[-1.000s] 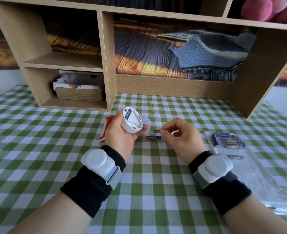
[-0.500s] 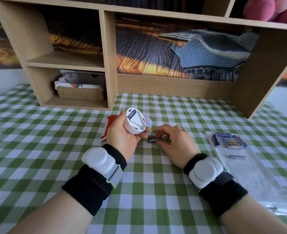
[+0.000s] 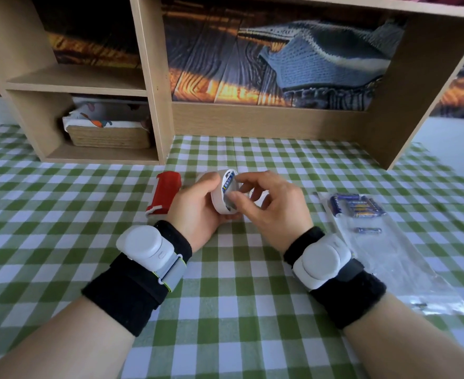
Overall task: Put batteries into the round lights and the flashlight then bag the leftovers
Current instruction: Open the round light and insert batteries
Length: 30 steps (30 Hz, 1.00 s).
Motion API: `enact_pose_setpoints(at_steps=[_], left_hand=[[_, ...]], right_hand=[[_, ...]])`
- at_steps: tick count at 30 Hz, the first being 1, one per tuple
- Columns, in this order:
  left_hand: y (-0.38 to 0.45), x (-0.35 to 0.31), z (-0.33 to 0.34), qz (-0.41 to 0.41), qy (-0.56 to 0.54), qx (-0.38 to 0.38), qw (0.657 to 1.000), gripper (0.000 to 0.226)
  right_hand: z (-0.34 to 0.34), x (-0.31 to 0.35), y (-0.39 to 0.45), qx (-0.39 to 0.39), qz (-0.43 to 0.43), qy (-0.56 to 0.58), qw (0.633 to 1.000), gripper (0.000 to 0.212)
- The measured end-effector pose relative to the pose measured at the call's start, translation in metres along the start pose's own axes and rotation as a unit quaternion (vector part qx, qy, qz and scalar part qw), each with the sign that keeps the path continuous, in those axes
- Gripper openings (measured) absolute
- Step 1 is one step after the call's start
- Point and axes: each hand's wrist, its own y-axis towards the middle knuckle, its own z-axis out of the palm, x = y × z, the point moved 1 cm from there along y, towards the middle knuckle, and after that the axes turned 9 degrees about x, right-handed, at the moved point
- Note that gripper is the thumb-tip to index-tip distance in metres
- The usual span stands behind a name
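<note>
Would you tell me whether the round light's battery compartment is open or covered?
Open: a blue battery lies exposed inside the round light.

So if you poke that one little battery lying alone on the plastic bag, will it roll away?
Probably. The lone battery is a smooth cylinder lying on its side, so it would likely roll. The clear bag looks slick, offering little grip. It looks small, so probably light.
</note>
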Motion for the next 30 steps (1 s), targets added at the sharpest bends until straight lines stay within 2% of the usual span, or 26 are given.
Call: enact_pose_setpoints(at_steps=[5,12,19,26,30], left_hand=[[0.000,0.002,-0.003,0.010,0.028,0.021,0.999,0.066],[0.001,0.005,-0.004,0.016,0.034,0.055,0.998,0.048],[0.002,0.007,-0.006,0.031,0.046,0.067,0.996,0.030],[0.001,0.010,-0.006,0.030,0.057,0.078,0.995,0.029],[0.002,0.010,-0.008,0.030,0.071,0.070,0.995,0.031]], right_hand=[[0.004,0.000,0.000,0.006,0.022,0.026,0.999,0.031],[0.003,-0.002,0.000,0.005,0.034,0.034,0.999,0.033],[0.002,-0.003,0.000,0.024,0.054,0.120,0.991,0.031],[0.003,-0.004,0.001,0.052,0.057,0.183,0.980,0.028],[0.003,-0.006,0.000,0.037,0.058,0.196,0.978,0.028]])
